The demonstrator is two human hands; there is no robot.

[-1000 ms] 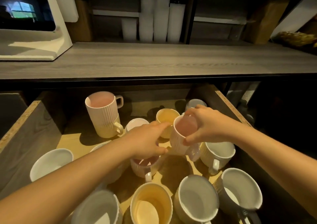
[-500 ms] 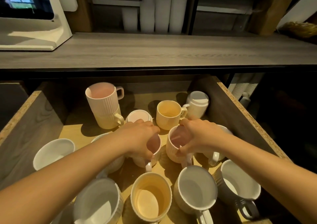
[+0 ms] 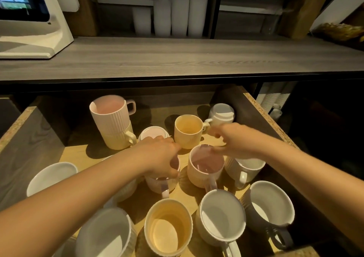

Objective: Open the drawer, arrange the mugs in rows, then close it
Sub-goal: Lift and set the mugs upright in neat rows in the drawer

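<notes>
Mugs (image 3: pixel 204 166) between both hands (image 3: pixel 159 158)

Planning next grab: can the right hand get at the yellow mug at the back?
Probably yes. The right hand hovers open just right of the yellow mug, its handle facing that hand, nothing between them.

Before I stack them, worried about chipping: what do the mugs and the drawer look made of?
The mugs, such as the yellow mug, look like glazed ceramic: ribbed walls, soft sheen. The drawer looks like laminated particleboard: speckled raw edge, dark wood-grain face.
</notes>
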